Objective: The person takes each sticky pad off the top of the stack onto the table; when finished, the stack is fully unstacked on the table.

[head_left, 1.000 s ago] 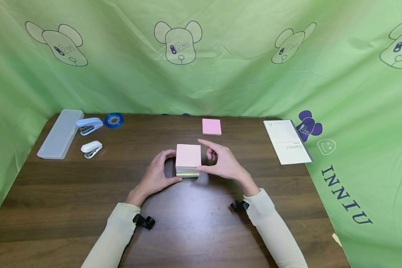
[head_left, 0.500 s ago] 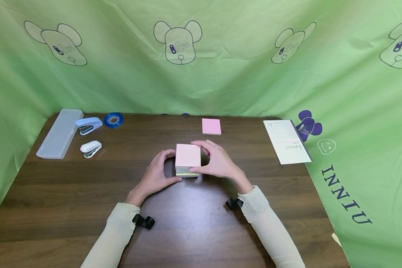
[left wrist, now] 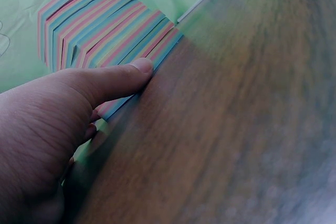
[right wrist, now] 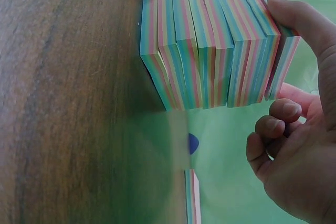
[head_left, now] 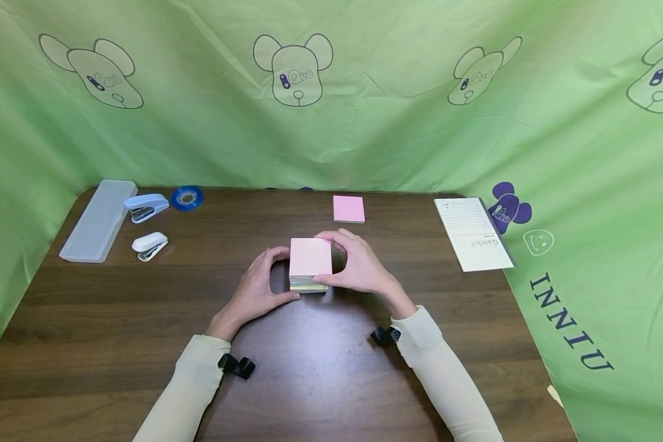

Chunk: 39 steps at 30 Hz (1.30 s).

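Observation:
A tall stack of sticky note pads (head_left: 308,286) stands mid-table, its sides striped pink, yellow, green and blue in both wrist views. Low on it, my left hand (head_left: 258,287) grips the bottom pads, thumb (left wrist: 126,77) on the near side and fingers round the far side. My right hand (head_left: 360,265) holds the pale pink top pad (head_left: 310,256) between thumb and index finger at its right part. In the right wrist view that top pad (right wrist: 283,66) sits slightly askew, a dark gap showing beneath it. The other right fingers (right wrist: 270,124) curl in below the index finger, touching nothing.
A separate pink sticky note pad (head_left: 348,209) lies behind the stack. Back left are a translucent case (head_left: 99,221), a blue stapler (head_left: 147,207), a white stapler (head_left: 150,245) and a blue tape roll (head_left: 187,198). A notepad (head_left: 473,234) lies at right, before the green curtain (head_left: 387,147).
My right hand has moved left, and its raised index finger has come down to the top pad, thumb along the near side. The left hand has stayed on the stack.

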Motion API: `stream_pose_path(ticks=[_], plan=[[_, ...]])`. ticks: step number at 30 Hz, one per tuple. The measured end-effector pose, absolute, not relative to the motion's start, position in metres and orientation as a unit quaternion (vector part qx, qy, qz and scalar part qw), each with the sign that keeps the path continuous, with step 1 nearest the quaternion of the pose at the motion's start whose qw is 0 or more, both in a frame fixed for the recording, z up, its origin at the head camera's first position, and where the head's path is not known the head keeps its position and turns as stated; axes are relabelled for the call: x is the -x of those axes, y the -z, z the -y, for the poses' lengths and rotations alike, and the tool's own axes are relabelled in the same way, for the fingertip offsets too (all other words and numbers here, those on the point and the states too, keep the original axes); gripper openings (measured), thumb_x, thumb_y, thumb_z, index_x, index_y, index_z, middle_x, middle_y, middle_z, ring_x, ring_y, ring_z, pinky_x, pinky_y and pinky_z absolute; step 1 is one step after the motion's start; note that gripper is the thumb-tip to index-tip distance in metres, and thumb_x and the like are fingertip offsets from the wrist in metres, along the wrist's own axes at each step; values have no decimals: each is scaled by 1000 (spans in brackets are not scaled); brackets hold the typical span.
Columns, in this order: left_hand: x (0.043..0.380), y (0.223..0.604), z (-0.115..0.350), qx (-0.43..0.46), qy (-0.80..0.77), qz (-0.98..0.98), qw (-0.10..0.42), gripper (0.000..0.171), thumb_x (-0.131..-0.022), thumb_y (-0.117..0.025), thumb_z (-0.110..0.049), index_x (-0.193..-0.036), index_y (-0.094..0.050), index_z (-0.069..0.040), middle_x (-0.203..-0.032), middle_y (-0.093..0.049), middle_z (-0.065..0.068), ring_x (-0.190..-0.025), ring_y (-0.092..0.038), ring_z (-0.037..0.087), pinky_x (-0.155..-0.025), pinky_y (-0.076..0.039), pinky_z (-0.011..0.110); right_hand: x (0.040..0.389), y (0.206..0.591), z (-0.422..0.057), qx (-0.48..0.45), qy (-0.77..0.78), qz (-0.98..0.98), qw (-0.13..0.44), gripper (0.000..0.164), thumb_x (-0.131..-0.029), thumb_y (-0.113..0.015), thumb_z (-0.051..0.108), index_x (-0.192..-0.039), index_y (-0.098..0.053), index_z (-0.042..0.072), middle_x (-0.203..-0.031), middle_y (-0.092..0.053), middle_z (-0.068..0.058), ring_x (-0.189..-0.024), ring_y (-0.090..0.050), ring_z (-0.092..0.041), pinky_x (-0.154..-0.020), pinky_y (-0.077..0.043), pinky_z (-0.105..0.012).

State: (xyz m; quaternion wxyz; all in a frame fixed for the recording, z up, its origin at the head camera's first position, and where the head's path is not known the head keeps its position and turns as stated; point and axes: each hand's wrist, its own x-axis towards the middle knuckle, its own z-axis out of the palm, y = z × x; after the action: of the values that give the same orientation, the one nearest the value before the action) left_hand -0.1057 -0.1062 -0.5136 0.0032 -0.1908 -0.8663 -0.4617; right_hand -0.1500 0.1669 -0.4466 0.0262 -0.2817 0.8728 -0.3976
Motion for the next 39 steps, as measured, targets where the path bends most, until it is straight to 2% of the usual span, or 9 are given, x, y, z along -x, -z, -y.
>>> stream_pose_path(ticks=[5,11,17,25,28,33,36,39], plan=[[106,513,106,191,465,864,4,102,-74,-107,-16,-156,-47,-6,-149,-64,13,-142,-56,33,-123,-38,57,150,446,-168,283,409,-867,26,75,-73,-102,39,-139,-72,18,-113,-68,4,-105,-60,-21,-99,-46,-46],[106,513,106,191,469,862,3,101,-74,-107,-16,-156,-48,-7,-149,-63,12,-143,-56,32,-124,-37,56,150,444,-171,279,439,-853,33,75,-73,-103,31,-140,-72,15,-120,-70,2,-120,-63,-19,-111,-52,-43],[105,512,106,189,469,863,1,101,-75,-106,-18,-157,-48,-7,-151,-63,12,-144,-55,32,-124,-37,57,151,442,-176,274,463,-842,37,76,-73,-104,24,-141,-71,12,-124,-71,-1,-122,-63,-19,-116,-52,-42],[106,513,106,192,464,865,8,100,-74,-106,-17,-156,-48,-7,-150,-64,13,-144,-55,32,-124,-38,57,152,439,-187,256,478,-839,38,76,-73,-103,22,-142,-71,10,-134,-72,-5,-133,-62,-23,-118,-51,-51],[105,513,106,191,462,866,8,100,-75,-106,-17,-156,-48,-6,-150,-64,13,-144,-56,32,-124,-38,57,152,438,-192,252,480,-840,34,76,-74,-102,22,-142,-71,10,-136,-72,-6,-133,-62,-23,-117,-51,-51],[106,513,106,191,463,865,9,100,-74,-106,-16,-155,-48,-7,-149,-64,13,-143,-56,32,-124,-38,56,155,441,-203,248,489,-836,27,76,-74,-102,18,-143,-71,10,-141,-71,-5,-131,-62,-19,-115,-50,-41],[105,514,106,191,463,865,7,101,-74,-107,-16,-156,-48,-7,-149,-64,13,-143,-56,31,-124,-38,56,156,444,-209,242,495,-834,22,75,-74,-102,14,-142,-71,9,-137,-73,-6,-124,-62,-19,-111,-50,-35],[105,514,106,191,463,866,6,102,-74,-107,-16,-156,-48,-7,-149,-64,13,-143,-56,31,-124,-38,56,157,445,-216,235,500,-833,20,75,-74,-102,10,-142,-71,7,-132,-73,-8,-120,-62,-19,-110,-50,-36]])
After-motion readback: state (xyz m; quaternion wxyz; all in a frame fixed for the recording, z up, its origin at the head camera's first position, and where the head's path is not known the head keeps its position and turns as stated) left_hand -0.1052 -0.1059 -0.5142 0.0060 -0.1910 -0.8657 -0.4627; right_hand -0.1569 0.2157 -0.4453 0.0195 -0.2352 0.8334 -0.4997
